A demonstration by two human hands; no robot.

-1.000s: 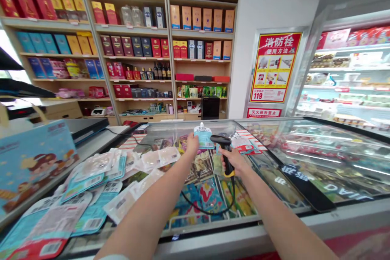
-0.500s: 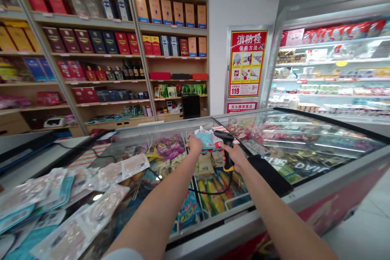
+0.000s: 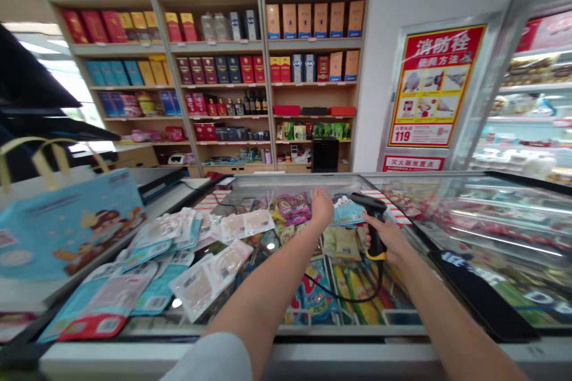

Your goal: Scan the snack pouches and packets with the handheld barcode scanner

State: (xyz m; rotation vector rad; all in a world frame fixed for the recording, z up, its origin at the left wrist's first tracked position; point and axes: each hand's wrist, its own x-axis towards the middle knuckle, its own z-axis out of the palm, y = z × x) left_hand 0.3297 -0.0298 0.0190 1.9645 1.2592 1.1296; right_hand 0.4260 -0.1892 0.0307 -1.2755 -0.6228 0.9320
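Note:
A black barcode scanner with a yellow base ring is gripped upright in my right hand, its cable curving down over the freezer glass. Just left of the scanner head lie blue-white packets on the glass. My left hand is up beside these packets, fingers curled; whatever it may hold is hidden. On the left, a pile of clear and blue sealed packets covers the glass, with a red-edged packet at the near end.
A blue patterned bag with yellow handles stands at the left. Beneath the glass are colourful frozen packs. A black pad lies at the right. Shelves of boxes and a red poster stand behind.
The view has swung left, bringing the blue bag into sight. My left hand has moved off the blue-white packets and is now left of them. My right hand still holds the scanner.

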